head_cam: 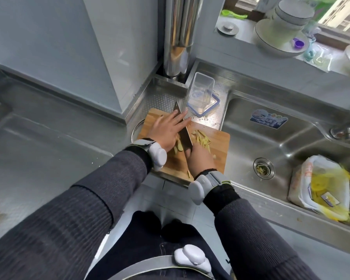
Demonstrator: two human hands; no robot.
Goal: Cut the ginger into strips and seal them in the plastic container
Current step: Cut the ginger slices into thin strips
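Fingers [177, 119] of the left hand [166, 132] lie straight and spread, pressed flat over the top of the cleaver [185, 136] near the far half of the cutting board [220, 156]. They steady the blade and grip nothing. The right hand [200, 160], at the near edge of the board, has its fingers curled under, by the look of it round the cleaver's handle, though the handle itself is hidden beneath the hand. The blade runs from the near edge toward the far edge, splitting the ginger into two lots. On the right side of the board lies a loose heap of ginger strips [202, 138], already cut thin. On the left side, partly under the left palm, lie broader ginger slices [178, 147] that look not yet cut down. The plastic container [202, 89] stands just beyond the board's far edge, upright, open and with nothing in it that I can see. Its blue-rimmed lid [215, 105] lies beneath or right against its base; which of the two I cannot tell. Right of the board is the steel sink [271, 138], with a bag [323, 184] of yellowish scraps in it. I judge the cutting to be well along but not finished, since the slices by the left palm remain. After that, every strip has to go into the container and the lid has to be snapped shut, and none of that has begun.
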